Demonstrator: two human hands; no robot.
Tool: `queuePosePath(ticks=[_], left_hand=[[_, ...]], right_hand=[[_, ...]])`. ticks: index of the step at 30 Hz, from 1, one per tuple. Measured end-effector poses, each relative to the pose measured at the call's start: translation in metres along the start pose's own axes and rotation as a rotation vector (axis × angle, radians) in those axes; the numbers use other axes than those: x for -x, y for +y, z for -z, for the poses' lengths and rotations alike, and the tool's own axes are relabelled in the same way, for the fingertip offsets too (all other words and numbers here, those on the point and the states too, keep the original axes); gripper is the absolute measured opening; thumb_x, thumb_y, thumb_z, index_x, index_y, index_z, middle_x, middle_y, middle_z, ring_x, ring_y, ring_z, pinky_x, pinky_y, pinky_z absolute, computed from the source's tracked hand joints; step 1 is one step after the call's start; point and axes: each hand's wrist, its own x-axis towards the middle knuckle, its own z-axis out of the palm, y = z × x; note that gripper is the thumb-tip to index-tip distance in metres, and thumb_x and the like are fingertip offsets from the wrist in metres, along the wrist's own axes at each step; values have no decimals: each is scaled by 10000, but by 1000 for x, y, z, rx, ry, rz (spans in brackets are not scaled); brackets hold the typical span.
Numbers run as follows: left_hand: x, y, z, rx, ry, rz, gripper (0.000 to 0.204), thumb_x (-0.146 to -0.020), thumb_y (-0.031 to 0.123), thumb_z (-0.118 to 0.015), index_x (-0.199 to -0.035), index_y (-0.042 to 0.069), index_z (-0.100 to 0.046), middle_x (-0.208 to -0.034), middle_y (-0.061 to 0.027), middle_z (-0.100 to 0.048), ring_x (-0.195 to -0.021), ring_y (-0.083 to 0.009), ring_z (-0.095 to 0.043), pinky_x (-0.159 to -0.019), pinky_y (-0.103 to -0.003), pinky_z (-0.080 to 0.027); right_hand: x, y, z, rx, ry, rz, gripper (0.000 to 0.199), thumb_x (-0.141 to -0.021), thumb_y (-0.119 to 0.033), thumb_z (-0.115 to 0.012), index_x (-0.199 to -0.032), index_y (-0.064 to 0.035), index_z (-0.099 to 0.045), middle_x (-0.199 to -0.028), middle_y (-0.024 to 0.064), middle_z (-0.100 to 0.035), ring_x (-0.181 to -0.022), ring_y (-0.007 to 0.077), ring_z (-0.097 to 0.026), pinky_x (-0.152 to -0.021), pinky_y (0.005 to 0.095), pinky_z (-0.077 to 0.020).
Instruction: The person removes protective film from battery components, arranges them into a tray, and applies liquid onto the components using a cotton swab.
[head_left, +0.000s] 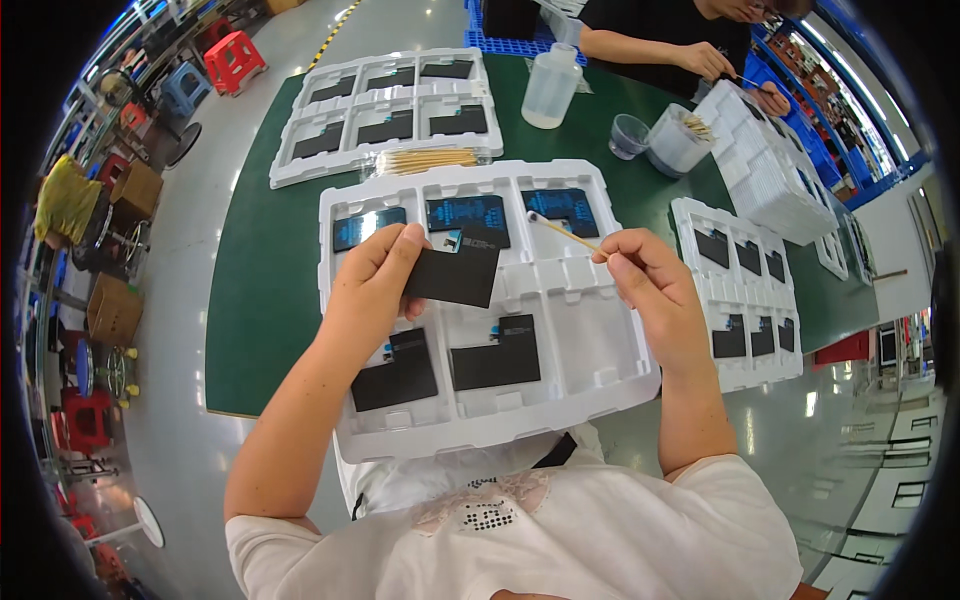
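My left hand grips a flat black L-shaped battery by its left edge, thumb on top, with a small teal-and-white patch in its notch. Between the thumb and fingers of my right hand is a wooden cotton swab, its darkened tip pointing left, apart from the battery. Both hands are over a white plastic tray. In its far row lie batteries with shiny blue-black faces, such as the middle one. Two matte black batteries, one of them in the middle, lie in the near row; the near right compartment holds none.
Behind is another tray of black batteries, beside a bundle of wooden sticks. A bottle, a small cup and a tub of swabs stand farther right, near stacked white trays. A person works opposite.
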Motion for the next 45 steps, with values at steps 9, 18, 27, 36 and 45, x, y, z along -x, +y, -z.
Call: queuePosePath(ticks=[9, 18, 27, 36, 45], left_hand=[[-3, -4, 2, 13, 39, -2, 361, -980, 367, -460, -826, 54, -554, -563, 4, -476, -444, -65, -412, -435, -223, -312], [-3, -6, 3, -19, 37, -18, 360, -990, 377, -437, -815, 78, -535, -578, 14, -488, -446, -50, -424, -423, -200, -308], [-1, -6, 0, -38, 44, -14, 360, -989, 377, -445, -820, 72, -536, -582, 16, -491, -449, -51, -424, -425, -202, -313], [0, -5, 1, -25, 30, 7, 354, -981, 358, -474, -835, 45, -550, -640, 11, -487, -491, -56, -424, -461, -201, -367], [0, -5, 0, -50, 25, -10, 362, -988, 364, -454, -818, 56, -537, -614, 12, -484, -478, -56, -422, -452, -203, -356]], right_hand=[[-5, 2, -29, 247, 20, 36, 142, -884, -131, -645, -820, -7, -623, -650, -41, -498, -580, 35, -383, -510, 207, -301], [-6, 10, -26, 310, -21, 49, 146, -867, -134, -665, -822, 2, -639, -646, -16, -528, -573, 44, -406, -509, 213, -319], [-6, 12, -25, 253, -15, 18, 132, -860, -119, -667, -822, 5, -648, -641, -39, -524, -574, 30, -395, -504, 206, -306], [-6, 13, -23, 213, -28, -27, 147, -863, -131, -666, -811, 4, -641, -628, -45, -510, -573, 27, -387, -505, 207, -300], [-7, 13, -21, 205, -60, -84, 147, -860, -129, -668, -807, 6, -641, -643, -51, -520, -590, 25, -398, -521, 200, -311]])
